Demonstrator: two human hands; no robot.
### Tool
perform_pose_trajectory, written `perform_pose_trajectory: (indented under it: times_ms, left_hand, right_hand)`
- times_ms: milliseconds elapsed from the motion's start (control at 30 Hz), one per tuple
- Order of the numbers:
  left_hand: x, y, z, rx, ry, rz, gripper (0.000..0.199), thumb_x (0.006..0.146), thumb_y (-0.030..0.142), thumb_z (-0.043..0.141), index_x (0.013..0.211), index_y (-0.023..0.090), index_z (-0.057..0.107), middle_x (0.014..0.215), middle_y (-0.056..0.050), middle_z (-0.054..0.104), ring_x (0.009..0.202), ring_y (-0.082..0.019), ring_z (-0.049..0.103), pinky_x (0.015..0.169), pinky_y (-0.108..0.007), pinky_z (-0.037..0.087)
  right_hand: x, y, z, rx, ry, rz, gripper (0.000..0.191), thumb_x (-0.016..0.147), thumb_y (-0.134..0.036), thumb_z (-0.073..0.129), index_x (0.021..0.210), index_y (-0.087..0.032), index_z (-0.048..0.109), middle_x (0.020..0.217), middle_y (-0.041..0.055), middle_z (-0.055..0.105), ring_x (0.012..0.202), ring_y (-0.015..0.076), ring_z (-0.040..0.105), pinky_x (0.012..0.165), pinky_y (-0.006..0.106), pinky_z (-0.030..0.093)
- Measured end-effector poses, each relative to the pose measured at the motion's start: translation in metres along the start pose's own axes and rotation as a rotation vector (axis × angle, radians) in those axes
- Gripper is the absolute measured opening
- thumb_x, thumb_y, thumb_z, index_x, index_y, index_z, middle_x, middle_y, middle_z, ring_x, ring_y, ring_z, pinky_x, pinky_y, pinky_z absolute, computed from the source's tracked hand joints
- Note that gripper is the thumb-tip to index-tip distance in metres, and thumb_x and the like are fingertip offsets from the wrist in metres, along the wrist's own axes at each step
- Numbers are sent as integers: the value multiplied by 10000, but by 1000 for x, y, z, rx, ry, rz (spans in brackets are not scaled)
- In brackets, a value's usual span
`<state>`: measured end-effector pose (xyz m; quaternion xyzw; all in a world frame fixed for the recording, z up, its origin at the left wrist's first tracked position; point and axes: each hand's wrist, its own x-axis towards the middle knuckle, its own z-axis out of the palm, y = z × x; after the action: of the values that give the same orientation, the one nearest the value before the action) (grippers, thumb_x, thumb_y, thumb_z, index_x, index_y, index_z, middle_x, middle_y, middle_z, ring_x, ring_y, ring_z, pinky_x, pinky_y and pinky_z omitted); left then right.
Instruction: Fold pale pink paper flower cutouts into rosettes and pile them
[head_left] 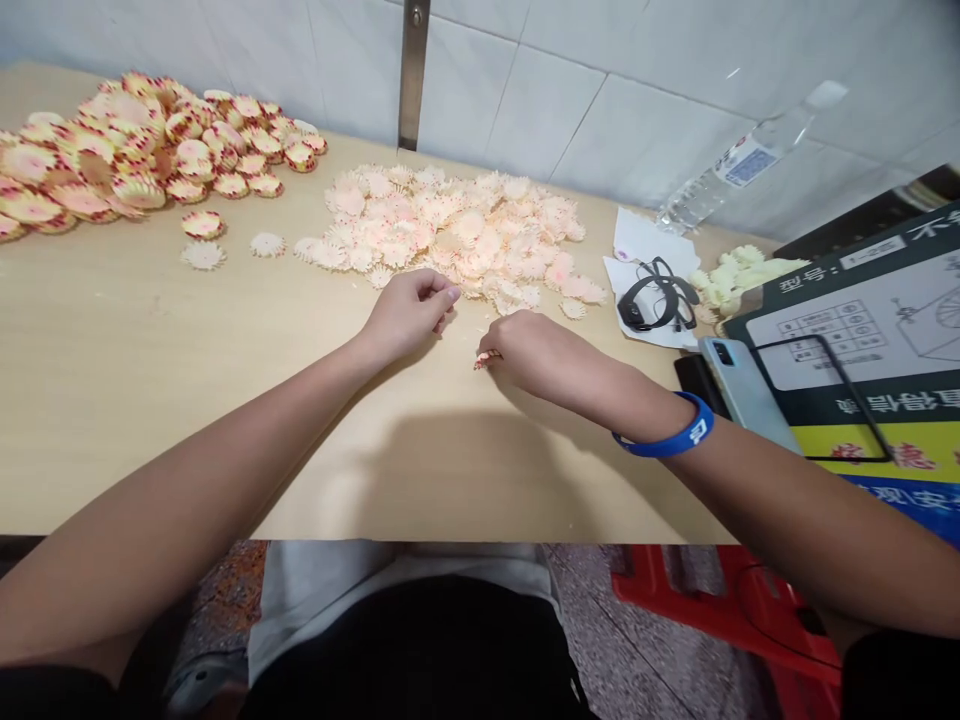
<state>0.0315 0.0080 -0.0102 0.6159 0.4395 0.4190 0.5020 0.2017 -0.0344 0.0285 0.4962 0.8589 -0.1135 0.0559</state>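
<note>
Paper flower [487, 360], small and pink, pokes out from under the fingers of the right hand [534, 350], which curls down and pinches it just above the surface [142, 420]. The left hand [409, 315] is curled too, with its finger and thumb close together, but you cannot tell if it has hold of anything. Just past both hands lies a big loose heap of pale flat flowers [450, 230], and farther off to the left sits a pile of fatter pink and yellow flowers [142, 145].
</note>
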Motion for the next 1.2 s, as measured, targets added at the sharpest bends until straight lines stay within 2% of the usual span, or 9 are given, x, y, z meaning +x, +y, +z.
perform_pose_trajectory:
  times_ms: [200,433,700,867,1033,1200]
  left_hand:
    - [1,-1,-1,31,10,16,227,842,136,569,620,163,533,513,15,537,475,-96,498,517,-232,398]
    - [1,-2,-2,35,18,38,224,838,144,578,622,172,528,508,21,532,482,-102,495,521,-238,388]
    - [3,-4,-1,62,42,45,199,830,147,573,635,158,534,543,20,545,501,-94,497,538,-230,376]
    - [3,-4,-1,69,52,52,211,830,140,564,623,156,527,547,16,544,514,-95,495,548,-233,372]
    - [3,-4,-2,54,47,56,216,832,142,568,621,163,526,540,15,529,530,-106,489,565,-247,366]
    - [4,-6,-2,74,53,74,191,817,143,585,632,155,539,560,12,519,559,-113,483,596,-256,362]
  right_hand:
    - [-5,-1,4,20,42,1,174,845,-103,575,744,-129,715,709,107,668,648,195,526,658,331,300]
    - [4,3,-4,-61,-105,4,184,805,-115,537,772,-123,719,750,116,696,636,180,534,601,318,273]
    - [8,1,-11,14,-154,29,88,698,-86,581,659,-152,624,576,14,553,530,119,374,555,305,219]
    - [9,1,-8,11,-154,19,84,687,-87,593,644,-159,589,557,-1,504,526,115,355,556,305,208]
    - [8,-2,-4,-87,-161,8,65,734,-105,591,700,-144,631,633,56,586,589,157,462,574,307,236]
    - [0,-1,3,-75,-71,3,108,796,-114,552,775,-119,658,806,123,664,709,196,551,634,297,299]
